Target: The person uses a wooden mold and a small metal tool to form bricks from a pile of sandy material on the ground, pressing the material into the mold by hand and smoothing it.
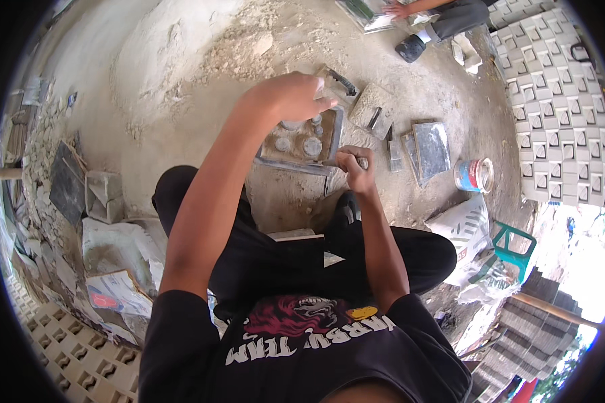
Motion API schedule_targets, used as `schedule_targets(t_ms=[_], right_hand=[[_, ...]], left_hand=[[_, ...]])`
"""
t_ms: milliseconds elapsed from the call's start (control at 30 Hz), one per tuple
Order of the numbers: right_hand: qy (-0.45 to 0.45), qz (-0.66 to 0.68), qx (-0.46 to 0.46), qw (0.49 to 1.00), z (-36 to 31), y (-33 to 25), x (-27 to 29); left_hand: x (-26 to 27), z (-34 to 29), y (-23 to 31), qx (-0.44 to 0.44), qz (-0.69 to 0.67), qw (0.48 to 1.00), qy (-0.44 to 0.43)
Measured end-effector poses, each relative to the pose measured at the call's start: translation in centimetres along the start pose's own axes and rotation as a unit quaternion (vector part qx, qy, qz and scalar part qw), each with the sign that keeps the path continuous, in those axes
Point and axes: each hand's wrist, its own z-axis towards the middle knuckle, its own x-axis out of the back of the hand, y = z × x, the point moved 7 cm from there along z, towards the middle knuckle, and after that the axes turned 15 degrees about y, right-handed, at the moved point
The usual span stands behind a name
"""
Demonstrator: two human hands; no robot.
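On the dusty ground in front of me lies a square metal mould (292, 166) with several round pieces (312, 146) inside, coated in grey-brown powder. My left hand (296, 97) hovers over the mould's far side, fingers apart, with nothing visible in it; the palm is hidden. My right hand (356, 168) is closed round the handle (363, 162) of a hand tool at the mould's near right corner. The tool's working end is mostly hidden, so its kind is unclear. Just beyond the mould sits a metal piece with a dark handle (343, 80).
Right of the mould lie a handled block (378, 119), dark flat plates (431, 149) and a paint bucket (474, 175). Farther right are a sack (460, 225), a green stool (514, 250) and stacked pierced blocks (558, 114). Another person's hand (396, 9) shows at top right. Loose powder (249, 47) is heaped beyond.
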Motion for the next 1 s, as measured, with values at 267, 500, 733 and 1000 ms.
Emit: schedule_targets(t_ms=[267, 500, 733, 1000], right_hand=[[0.037, 0.050, -0.088, 0.994, 0.4, 0.9, 1.7], [-0.025, -0.042, -0.006, 0.999, 0.6, -0.2, 1.4], [-0.051, -0.036, 0.007, 0.998, 1.4, -0.5, 0.7], [0.029, 0.011, 0.031, 0.999, 1.5, 1.5, 1.2]], left_hand=[[-0.8, 1.0, -0.5, -0.011, 0.014, 1.000, 0.021], [-1.4, 1.0, -0.1, -0.010, 0.012, 1.000, 0.007], [-1.6, 1.6, 0.1, -0.014, -0.013, 1.000, -0.010], [-2.5, 1.9, 0.0, -0.019, 0.007, 1.000, -0.012]])
